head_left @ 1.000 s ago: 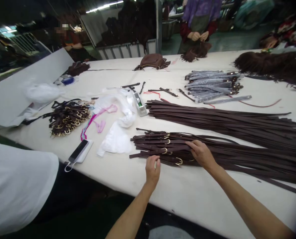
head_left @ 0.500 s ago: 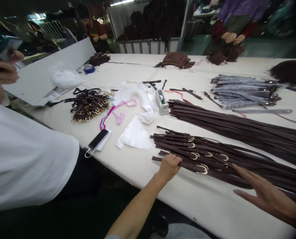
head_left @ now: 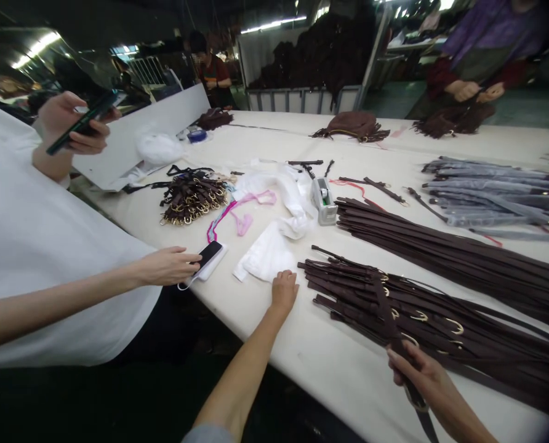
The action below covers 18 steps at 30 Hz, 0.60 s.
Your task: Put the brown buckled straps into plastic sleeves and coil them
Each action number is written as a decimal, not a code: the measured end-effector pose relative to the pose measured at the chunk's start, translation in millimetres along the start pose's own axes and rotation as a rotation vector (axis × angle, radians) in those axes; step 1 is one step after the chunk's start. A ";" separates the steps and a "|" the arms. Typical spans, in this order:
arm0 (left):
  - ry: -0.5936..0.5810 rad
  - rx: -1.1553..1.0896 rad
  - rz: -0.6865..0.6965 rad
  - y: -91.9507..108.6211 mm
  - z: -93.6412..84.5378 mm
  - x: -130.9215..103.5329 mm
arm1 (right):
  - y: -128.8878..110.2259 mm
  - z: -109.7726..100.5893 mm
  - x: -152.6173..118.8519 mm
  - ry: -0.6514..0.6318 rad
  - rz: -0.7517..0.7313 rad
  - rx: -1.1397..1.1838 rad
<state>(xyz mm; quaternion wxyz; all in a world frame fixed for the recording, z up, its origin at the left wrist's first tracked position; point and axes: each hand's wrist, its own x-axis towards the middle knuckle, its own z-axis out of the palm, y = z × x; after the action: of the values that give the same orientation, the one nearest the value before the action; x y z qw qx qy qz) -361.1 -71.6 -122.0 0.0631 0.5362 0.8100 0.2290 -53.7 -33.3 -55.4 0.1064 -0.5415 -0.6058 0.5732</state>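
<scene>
My right hand (head_left: 415, 363) is closed round a dark brown leather strap (head_left: 386, 311), lifted and slanting over the near pile, with a buckle below the grip. Beside and behind it lies a pile of brown straps (head_left: 482, 326) with gold buckles. My left hand (head_left: 285, 290) is off the straps, its fingers bent together at the near right edge of a heap of thin white sheets (head_left: 268, 253). The fingertips seem to pinch the edge, though they are partly hidden.
A tape dispenser (head_left: 324, 202) stands behind the white heap. More straps (head_left: 417, 246), plastic-wrapped straps (head_left: 491, 191) and a buckled bundle (head_left: 196, 197) lie on the table. At left, a co-worker's hand (head_left: 170, 266) touches a phone (head_left: 207, 253); their other hand holds another phone (head_left: 83, 123).
My right hand has taken hold of a strap and raised it. The left hand let go of the straps and moved left to the white sheets. A co-worker's hand reached the phone.
</scene>
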 end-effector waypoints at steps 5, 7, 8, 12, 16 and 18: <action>0.043 -0.031 -0.027 -18.1 6.4 13.6 | -3.7 12.9 0.9 0.048 0.013 0.021; 0.073 -0.070 -0.004 -14.3 -5.4 10.2 | -6.1 12.6 0.6 0.045 -0.010 0.039; 0.088 -0.092 0.014 -9.9 -14.2 5.4 | -7.1 11.7 0.4 0.046 -0.017 0.065; 0.113 -0.182 0.116 29.6 -49.9 -34.8 | -16.3 14.9 0.7 -0.023 0.009 0.237; 0.094 -0.354 0.208 88.1 -56.5 -83.4 | -39.8 39.2 0.5 -0.153 0.016 0.229; 0.095 -0.464 0.211 108.8 -51.2 -98.5 | -50.5 50.9 -1.4 -0.220 0.011 0.191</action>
<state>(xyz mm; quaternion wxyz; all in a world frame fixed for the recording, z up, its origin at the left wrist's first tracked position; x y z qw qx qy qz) -246.5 -140.7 -43.0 0.1220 0.5776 0.6775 0.4388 -118.3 -51.6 -30.1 0.0873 -0.4659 -0.5536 0.6847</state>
